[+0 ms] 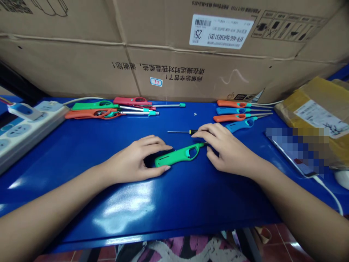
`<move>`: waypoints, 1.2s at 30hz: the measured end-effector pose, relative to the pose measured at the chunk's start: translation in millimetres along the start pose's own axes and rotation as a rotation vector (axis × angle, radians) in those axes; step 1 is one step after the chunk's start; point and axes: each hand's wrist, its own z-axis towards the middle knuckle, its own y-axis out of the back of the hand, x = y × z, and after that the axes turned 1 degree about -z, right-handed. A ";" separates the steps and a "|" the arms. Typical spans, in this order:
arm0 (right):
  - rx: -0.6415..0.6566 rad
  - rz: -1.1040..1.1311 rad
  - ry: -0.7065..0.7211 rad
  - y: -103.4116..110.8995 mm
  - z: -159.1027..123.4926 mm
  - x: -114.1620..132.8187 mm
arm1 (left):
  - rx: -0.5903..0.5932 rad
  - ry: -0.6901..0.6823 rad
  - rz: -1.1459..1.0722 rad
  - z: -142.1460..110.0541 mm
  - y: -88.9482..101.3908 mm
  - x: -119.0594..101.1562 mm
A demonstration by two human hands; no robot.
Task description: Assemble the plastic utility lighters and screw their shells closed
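A green gas lighter [174,157] with a teal trigger lies on the blue table, its nozzle pointing right. My left hand [139,160] curves around the butt of its handle, thumb along the near edge and fingertips at the far edge. My right hand [222,147] is over the nozzle end, thumb and fingers apart; its palm hides the nozzle tip. Just beyond the lighter lies a thin screwdriver [178,132] with a black and yellow handle. The fingers of my right hand cover most of that handle; whether they press on it is unclear.
Several lighters, including a red lighter [131,101], are piled at back left. More, including a blue lighter [240,124], lie at back right. Tiny white bits [195,114] lie between. A power strip [24,127], large carton [163,54], taped parcel [308,109] and phone [289,153] surround the table.
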 end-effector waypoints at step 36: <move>-0.340 0.097 -0.632 6.4 7.4 -16.1 | 0.008 0.163 -0.021 -3.5 -17.4 -8.2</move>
